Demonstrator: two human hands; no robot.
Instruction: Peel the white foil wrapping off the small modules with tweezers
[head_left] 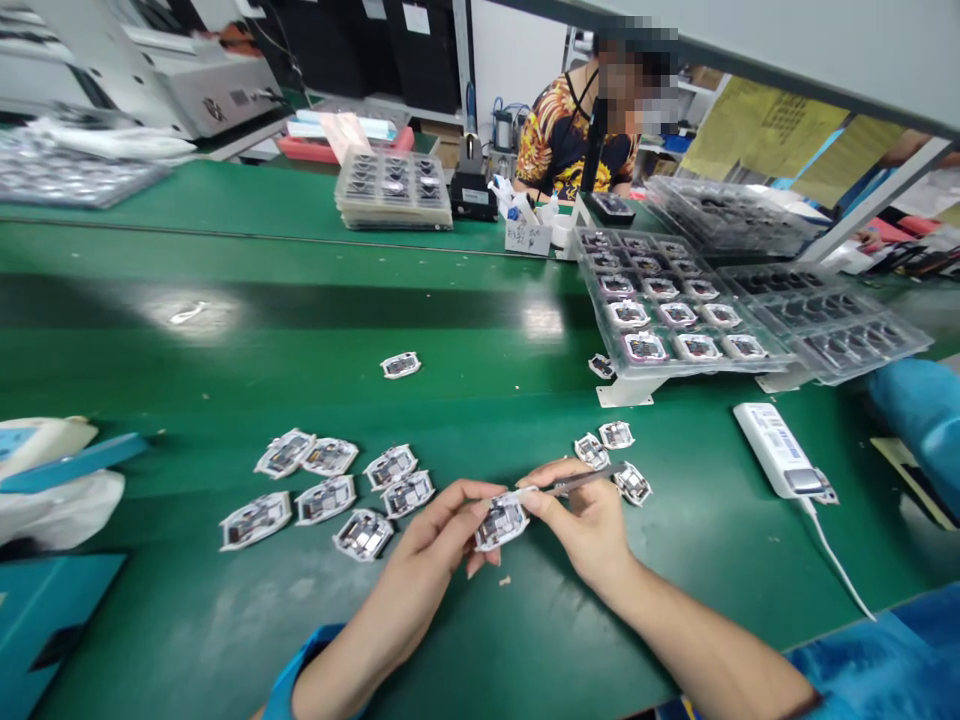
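Well, the left hand [442,535] pinches a white-edged circuit module [501,522] between thumb and fingers; the right hand [583,520] grips steel tweezers [583,481], their tip at its upper edge; more modules [326,500] lie toward the worktop's [187,610] left; a clear plastic tray [592,300] sits far right.

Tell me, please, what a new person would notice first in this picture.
The left hand holding a small white-edged part and the right hand holding tweezers against it catch the eye first, at bottom centre. To their left, similar parts lie scattered on the green bench. At upper right, a clear plastic tray holds rows of parts.
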